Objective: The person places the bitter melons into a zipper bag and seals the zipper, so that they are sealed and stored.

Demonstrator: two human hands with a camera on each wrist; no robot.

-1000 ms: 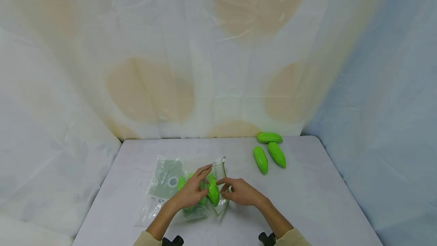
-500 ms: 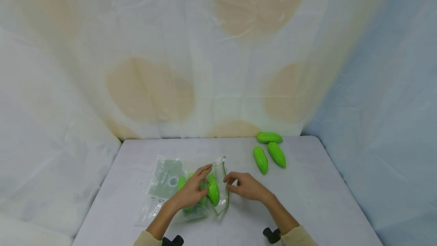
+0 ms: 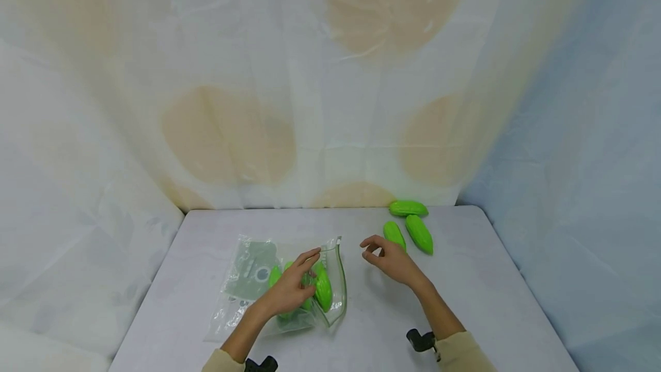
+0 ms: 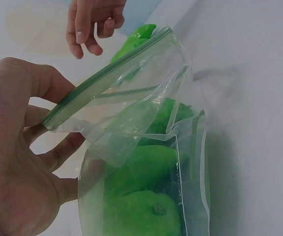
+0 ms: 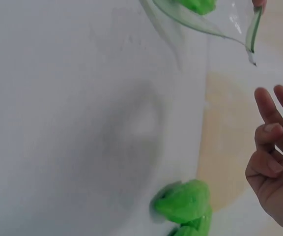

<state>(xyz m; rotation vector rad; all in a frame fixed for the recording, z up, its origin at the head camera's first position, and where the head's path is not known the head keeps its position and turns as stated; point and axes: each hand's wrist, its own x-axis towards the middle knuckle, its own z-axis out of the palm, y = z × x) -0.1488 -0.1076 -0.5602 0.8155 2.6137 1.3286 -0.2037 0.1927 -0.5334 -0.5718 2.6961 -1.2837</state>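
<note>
A clear zip bag [image 4: 200,201] with a green zip strip lies left of the middle of the table, its mouth facing right and gaping. Inside are several glossy, bright green, elongated fruit-shaped pieces [image 4: 144,216]; one [image 3: 323,289] sits close to the mouth. My left hand [image 3: 291,289] pinches the upper edge of the mouth by its zip strip and lifts it. My right hand [image 3: 392,260], fingers loosely bent and holding nothing, is over the table right of the bag. It overlaps the nearest loose green piece [image 3: 394,233] in the head view.
Two more green pieces lie at the back right, one lengthwise [image 3: 419,235] and one crosswise [image 3: 408,208] by the table's [image 3: 496,303] back edge. Patterned cloth sheets [image 3: 232,131] hang behind and at both sides. Dark camera mounts [image 3: 420,340] are on the wrists.
My right hand has left the green piece at the bag's mouth and moved right and away from me, toward the loose pieces. My left hand and the bag have stayed put.
</note>
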